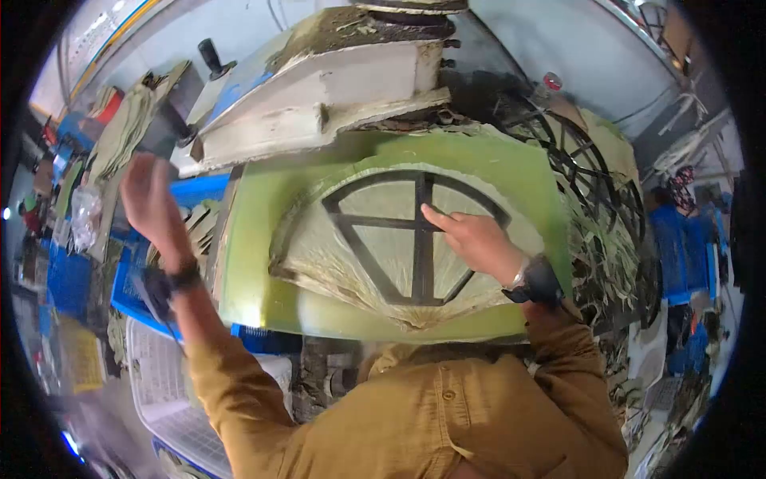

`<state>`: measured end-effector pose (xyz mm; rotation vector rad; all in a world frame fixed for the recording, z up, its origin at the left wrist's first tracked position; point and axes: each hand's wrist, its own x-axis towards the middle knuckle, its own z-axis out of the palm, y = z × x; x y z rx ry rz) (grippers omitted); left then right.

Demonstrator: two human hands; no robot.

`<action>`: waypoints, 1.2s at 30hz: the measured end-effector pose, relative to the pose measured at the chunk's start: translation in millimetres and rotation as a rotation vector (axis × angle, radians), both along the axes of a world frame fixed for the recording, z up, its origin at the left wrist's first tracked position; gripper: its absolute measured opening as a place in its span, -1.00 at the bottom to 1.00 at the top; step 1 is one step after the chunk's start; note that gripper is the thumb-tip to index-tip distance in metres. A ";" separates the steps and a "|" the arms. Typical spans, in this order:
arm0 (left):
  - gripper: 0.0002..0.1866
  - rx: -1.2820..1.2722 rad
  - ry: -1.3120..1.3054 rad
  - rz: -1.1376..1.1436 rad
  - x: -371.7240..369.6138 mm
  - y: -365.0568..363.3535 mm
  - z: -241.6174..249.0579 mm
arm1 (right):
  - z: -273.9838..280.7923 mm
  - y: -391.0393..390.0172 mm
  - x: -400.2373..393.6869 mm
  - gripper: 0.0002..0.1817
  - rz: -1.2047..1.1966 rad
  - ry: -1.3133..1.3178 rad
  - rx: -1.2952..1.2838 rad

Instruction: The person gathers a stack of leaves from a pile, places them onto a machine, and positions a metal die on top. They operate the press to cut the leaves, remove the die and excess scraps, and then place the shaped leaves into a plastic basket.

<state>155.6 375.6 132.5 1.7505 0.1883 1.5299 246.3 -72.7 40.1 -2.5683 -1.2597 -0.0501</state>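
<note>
- One dark frame [423, 239], flat on a pale sheet [311, 255] near the middle of a green board [263, 263]; long axis left to right, broad curved edge toward the far side, narrow blunt end toward the near side.
- Within the frame, two crossing bars: one far to near, one left to right.
- Frame matte and fan-like in outline; sheet fibrous, with radiating creases and a ragged rim; board smooth, glossy and roughly rectangular.
- Right hand [479, 242], reaching in from the right, palm down, fingertip touching the frame near the crossing; remaining fingers partly hidden, hence impossible to tell whether clamped.
- Left hand [148, 199], raised at left beside the pale, worn machine part [343, 88], well apart from the frame; blurred, fingers apart or together impossible to tell.
</note>
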 end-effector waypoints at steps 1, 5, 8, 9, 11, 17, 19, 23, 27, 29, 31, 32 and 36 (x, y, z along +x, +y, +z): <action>-0.50 0.073 -0.037 0.173 30.4 45.4 2.2 | -1.4 -0.8 -0.6 -0.35 -0.013 0.006 -0.005; -0.36 0.281 0.343 0.099 112.9 186.1 -15.3 | 1.9 2.8 -4.3 -0.38 -0.087 0.028 -0.021; -0.42 -0.348 0.200 -0.162 145.2 169.0 -12.1 | -11.1 2.4 -0.7 -0.42 -0.135 0.017 0.031; -0.46 -0.343 0.188 -0.164 156.7 197.1 -19.5 | -8.2 1.7 -3.1 -0.42 -0.121 0.020 0.105; -0.47 -0.253 0.204 -0.098 151.0 197.1 -20.9 | -5.5 0.2 -5.7 -0.42 -0.113 -0.001 0.083; -0.36 -0.073 0.236 0.053 99.3 167.7 -23.8 | -12.3 0.1 -4.3 -0.42 -0.078 -0.008 0.188; -0.39 -0.085 0.279 0.013 55.0 122.0 -14.1 | -6.2 0.6 -7.9 -0.44 -0.130 0.031 0.117; -0.46 0.050 0.196 0.142 -19.8 78.3 -5.9 | 5.8 10.3 -10.2 -0.51 -0.070 0.051 0.233; -0.66 -0.351 0.210 -0.091 -86.7 -42.4 16.1 | 34.2 0.9 -39.0 -0.51 0.076 -0.082 0.534; -0.67 -0.173 0.173 -0.043 -92.2 -48.6 14.9 | 55.5 6.1 -58.3 -0.56 0.114 -0.063 0.612; -0.53 -0.045 0.080 0.174 -77.0 -58.0 13.4 | 82.1 13.1 -85.2 -0.53 0.196 -0.090 0.678; -0.40 -0.029 0.148 0.199 -73.3 -56.3 7.8 | 89.3 16.4 -96.9 -0.47 0.253 -0.094 0.705; -0.55 -0.246 0.175 -0.117 -68.9 -114.0 1.8 | 103.6 22.3 -137.5 -0.22 0.406 0.087 0.772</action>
